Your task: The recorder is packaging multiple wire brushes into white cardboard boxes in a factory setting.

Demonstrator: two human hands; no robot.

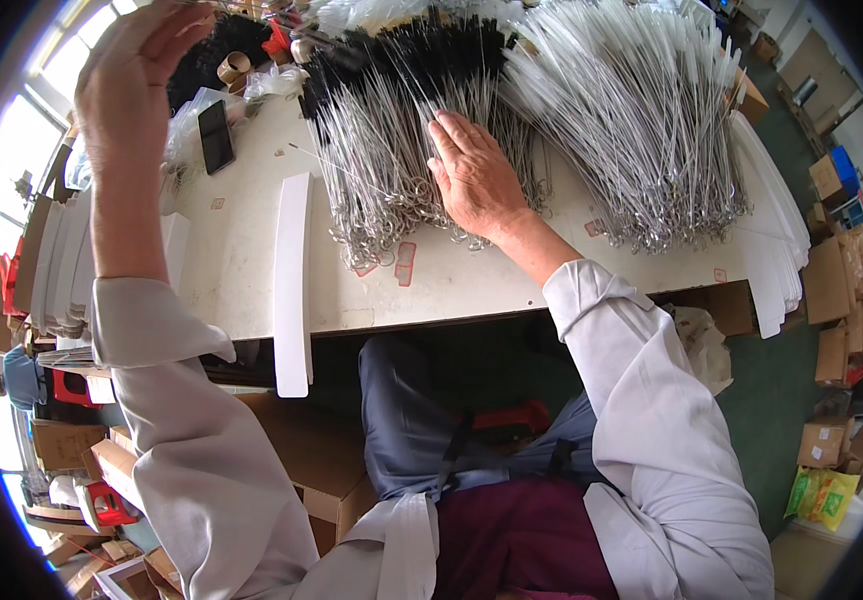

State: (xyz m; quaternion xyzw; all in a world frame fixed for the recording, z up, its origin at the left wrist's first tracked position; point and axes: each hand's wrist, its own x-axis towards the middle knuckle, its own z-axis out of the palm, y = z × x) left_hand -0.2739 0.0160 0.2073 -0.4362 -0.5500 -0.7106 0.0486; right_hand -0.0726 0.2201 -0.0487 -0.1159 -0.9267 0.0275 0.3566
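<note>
My right hand lies over a pile of thin wire brushes with black bristles and looped wire ends. Its fingers are stretched out, and the underside of the palm is hidden. My left hand is raised at the upper left, fingers extended and slightly bent toward the right, partly at the picture's edge. I make out nothing in it. To the right of the black brushes spreads a larger pile of wire brushes with white bristles, loops toward me. A long white card strip overhangs the table's front edge.
On the table, a dark phone lies beside clear plastic bags and a tape roll. White card stacks stand at the left, more white strips at the right. An open cardboard box is below.
</note>
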